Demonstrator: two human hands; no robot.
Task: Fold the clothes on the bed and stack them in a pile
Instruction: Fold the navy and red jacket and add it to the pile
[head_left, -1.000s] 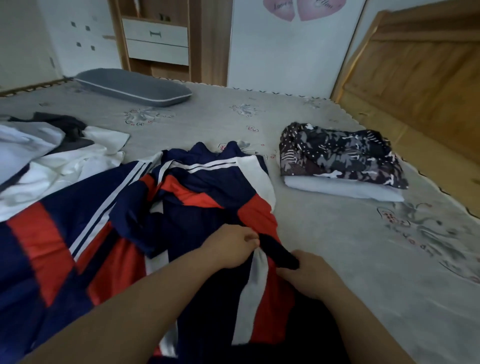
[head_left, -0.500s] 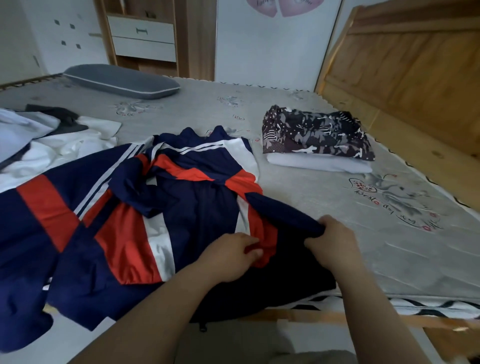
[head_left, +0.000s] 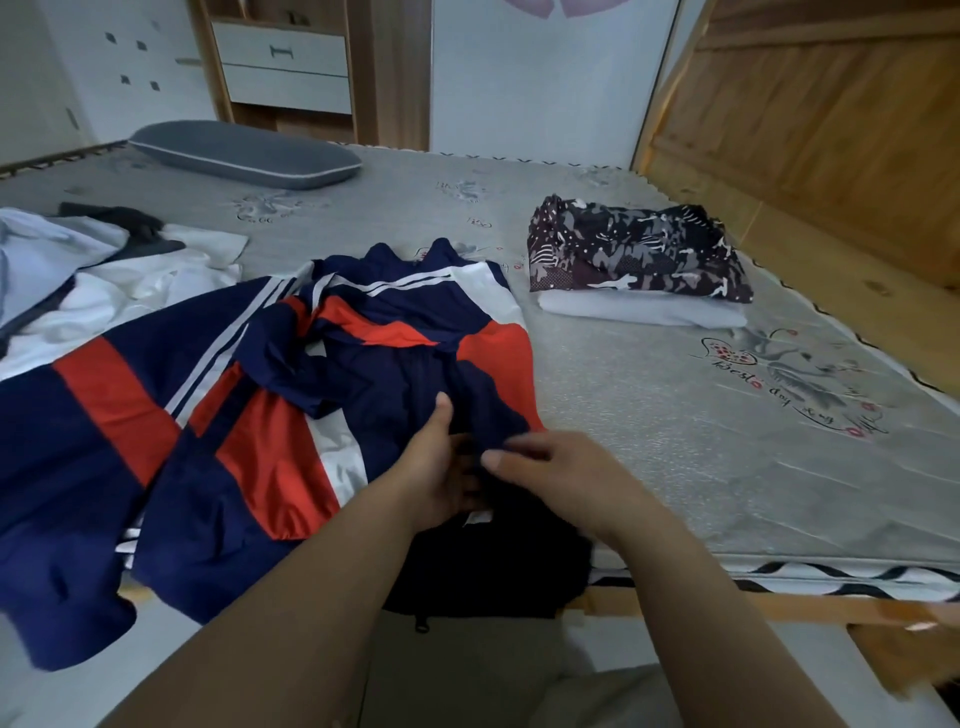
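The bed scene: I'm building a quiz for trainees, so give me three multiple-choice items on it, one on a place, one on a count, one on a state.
1. Where is the folded pile?
A. right of the jacket
B. on the pillow
C. on the floor

2. How many garments are in it?
A. one
B. two
C. five

3. The striped jacket is:
A. neatly folded
B. hanging
C. spread, rumpled

Answers:
A, it lies by the headboard side.
B, patterned piece over white one.
C, both hands, left hand and right hand, work its hem.
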